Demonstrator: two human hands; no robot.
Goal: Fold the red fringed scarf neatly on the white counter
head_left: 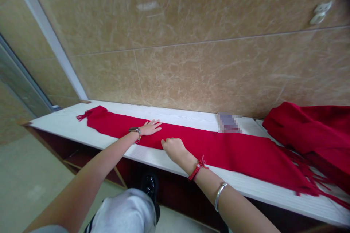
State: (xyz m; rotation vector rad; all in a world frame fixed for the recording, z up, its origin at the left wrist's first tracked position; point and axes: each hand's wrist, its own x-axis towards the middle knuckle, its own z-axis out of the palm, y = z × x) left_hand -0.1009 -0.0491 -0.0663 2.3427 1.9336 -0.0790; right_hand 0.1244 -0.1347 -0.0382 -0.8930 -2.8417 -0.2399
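A long red scarf (191, 138) with fringed ends lies stretched out along a narrow white countertop (166, 162). My left hand (149, 127) rests flat on its middle, fingers spread, palm down. Just to the right, my right hand (175, 147) is closed over the scarf's near edge, back of the hand up. Its fingertips are curled under, and whether they pinch the cloth is hidden. At the left end the scarf narrows to a bunched corner with tassels (81, 116); the right part lies fairly smooth.
More red fringed cloth (306, 127) is heaped at the right end. A small blurred-out rectangular item (229, 122) sits by the wall behind the scarf. A tiled wall (191, 69) runs along the back, with a white socket (321, 12) on it. Open shelves (82, 156) lie below the countertop.
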